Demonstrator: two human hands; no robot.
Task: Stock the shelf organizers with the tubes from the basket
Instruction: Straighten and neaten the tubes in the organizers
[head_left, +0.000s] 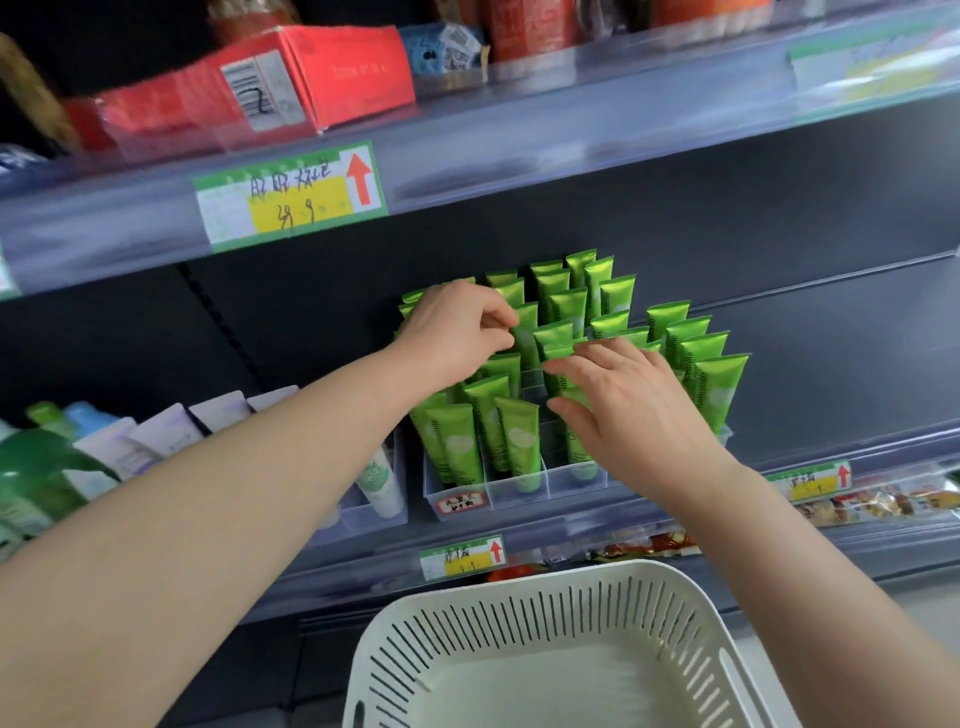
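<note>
Several green tubes (714, 384) stand upright in rows inside clear shelf organizers (519, 488) on the middle shelf. My left hand (452, 327) reaches over the left rows and pinches the top of one green tube (524, 332) between thumb and fingers. My right hand (634, 410) lies over the middle rows, fingers spread and fairly straight, fingertips touching tube tops; it hides the tubes beneath it. The white slotted basket (545, 613) sits below the shelf at the bottom of the view, and no tubes show in it.
White and blue-green tubes and bottles (156, 441) fill the shelf to the left. A white tube (384, 483) stands in the neighbouring clear bin. Red boxes (322, 73) sit on the upper shelf. Price labels (291, 192) line the shelf edges. Snack packets (883, 504) lie lower right.
</note>
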